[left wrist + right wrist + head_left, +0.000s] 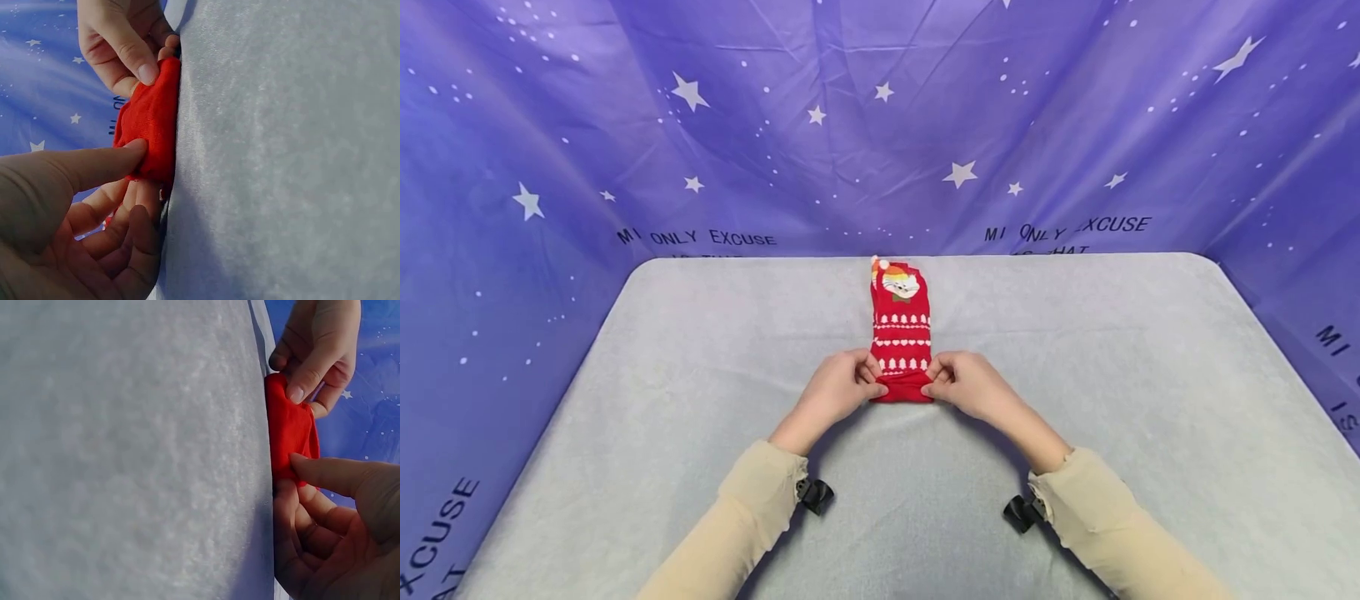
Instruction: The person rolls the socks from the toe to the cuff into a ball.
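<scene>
A red Christmas sock (902,333) lies lengthwise on the table, with white tree and heart bands and a cat face in an orange hat at its far end. A second layer peeks out along its far left edge. The plain red near end (906,388) is folded back over the patterned part. My left hand (838,387) pinches the left corner of this fold, thumb on top and fingers beneath. At the opposite corner my right hand (973,385) pinches the fold in the same way. Both thumbs press on the red cloth (156,119) in the left wrist view.
Grey cloth covers the table (1112,358). A purple curtain (850,167) with white stars and printed words hangs behind it and along both sides. Each beige sleeve (752,500) carries a small black camera (815,495) at the cuff.
</scene>
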The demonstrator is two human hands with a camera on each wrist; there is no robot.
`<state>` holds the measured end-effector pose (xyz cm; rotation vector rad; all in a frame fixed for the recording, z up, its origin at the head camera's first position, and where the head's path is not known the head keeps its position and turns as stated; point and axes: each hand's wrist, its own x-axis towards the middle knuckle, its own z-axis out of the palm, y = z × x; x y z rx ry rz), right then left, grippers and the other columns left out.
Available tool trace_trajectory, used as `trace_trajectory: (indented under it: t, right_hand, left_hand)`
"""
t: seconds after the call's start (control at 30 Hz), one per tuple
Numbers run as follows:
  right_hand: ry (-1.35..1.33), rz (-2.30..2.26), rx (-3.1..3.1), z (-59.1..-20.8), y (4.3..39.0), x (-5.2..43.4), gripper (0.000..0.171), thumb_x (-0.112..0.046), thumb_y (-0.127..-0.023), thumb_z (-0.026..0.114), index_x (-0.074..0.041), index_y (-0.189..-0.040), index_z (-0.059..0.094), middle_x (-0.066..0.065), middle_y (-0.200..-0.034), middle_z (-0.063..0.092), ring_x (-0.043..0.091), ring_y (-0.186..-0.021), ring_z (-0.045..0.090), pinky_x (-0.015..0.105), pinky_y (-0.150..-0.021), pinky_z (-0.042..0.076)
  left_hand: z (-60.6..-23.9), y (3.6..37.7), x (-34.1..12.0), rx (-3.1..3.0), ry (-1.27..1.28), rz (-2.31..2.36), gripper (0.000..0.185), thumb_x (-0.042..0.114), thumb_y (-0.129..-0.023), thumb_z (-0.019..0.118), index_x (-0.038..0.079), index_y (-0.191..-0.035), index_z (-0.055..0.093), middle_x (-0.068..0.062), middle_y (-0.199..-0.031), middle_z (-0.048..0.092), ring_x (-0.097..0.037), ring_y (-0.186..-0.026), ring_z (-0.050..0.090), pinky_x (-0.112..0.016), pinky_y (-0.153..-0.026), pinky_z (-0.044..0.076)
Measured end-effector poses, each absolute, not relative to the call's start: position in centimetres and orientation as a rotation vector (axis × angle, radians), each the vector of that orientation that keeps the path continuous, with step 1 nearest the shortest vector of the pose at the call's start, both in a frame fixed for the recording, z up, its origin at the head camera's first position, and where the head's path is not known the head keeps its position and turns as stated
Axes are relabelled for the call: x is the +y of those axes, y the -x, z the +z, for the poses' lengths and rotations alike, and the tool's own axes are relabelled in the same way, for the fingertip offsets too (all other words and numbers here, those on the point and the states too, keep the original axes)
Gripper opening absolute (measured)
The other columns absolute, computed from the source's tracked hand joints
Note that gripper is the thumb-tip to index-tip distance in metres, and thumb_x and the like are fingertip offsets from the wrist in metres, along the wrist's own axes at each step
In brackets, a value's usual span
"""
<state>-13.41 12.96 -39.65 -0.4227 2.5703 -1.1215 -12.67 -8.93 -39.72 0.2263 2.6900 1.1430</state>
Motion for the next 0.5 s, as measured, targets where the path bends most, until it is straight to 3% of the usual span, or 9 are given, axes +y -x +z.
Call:
trace_trajectory:
  t: [0.27,0.5]
  right_hand:
    - [0.509,-1.005,2.743,-39.67,12.99,12.32,0.018,-0.005,-0.081,0.076,-0.011,-0.081,0.059,0.001,-0.075,0.059,0.011,-0.069,0.052,0.025,-0.065,0.042]
    - [0.616,-0.965,2.781,-39.73,12.68,12.37,0.008,-0.006,-0.082,0.077,-0.012,-0.081,0.071,0.000,-0.079,0.064,0.008,-0.071,0.056,0.024,-0.067,0.047]
  left_hand:
    - [-39.81,12.61,-8.94,2.751,-0.392,1.045,0.025,0.003,-0.082,0.077,0.013,-0.079,0.054,0.002,-0.073,0.056,-0.009,-0.068,0.050,-0.023,-0.065,0.041]
    - [-39.56,12.40,-9.08,2.747,-0.547,0.956,0.016,-0.001,-0.084,0.071,0.014,-0.079,0.068,0.001,-0.079,0.062,-0.009,-0.073,0.055,-0.022,-0.069,0.047]
